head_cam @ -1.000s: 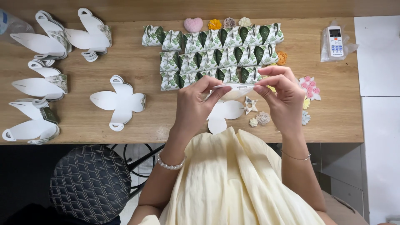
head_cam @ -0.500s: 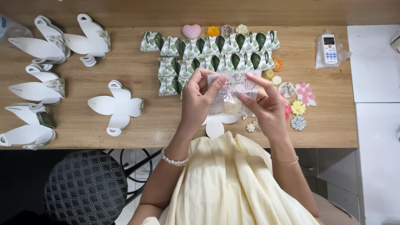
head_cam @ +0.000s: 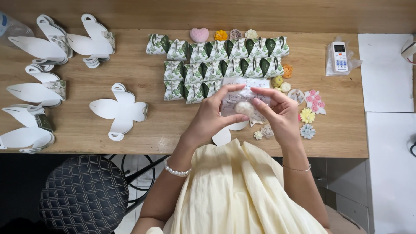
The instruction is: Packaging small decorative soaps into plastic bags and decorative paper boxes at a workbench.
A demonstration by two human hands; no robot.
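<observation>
We pinch a clear wrapper (head_cam: 243,100) between left hand (head_cam: 212,119) and right hand (head_cam: 279,117), fingers (head_cam: 232,89) clamped around its pale round piece (head_cam: 245,108); next comes careful sealing.

A pale yellow, crinkled sleeveless dress (head_cam: 236,190) fills the lower middle of the frame; a white pearl bracelet (head_cam: 175,170) circles one wrist, a thin chain bracelet (head_cam: 297,168) the other
</observation>
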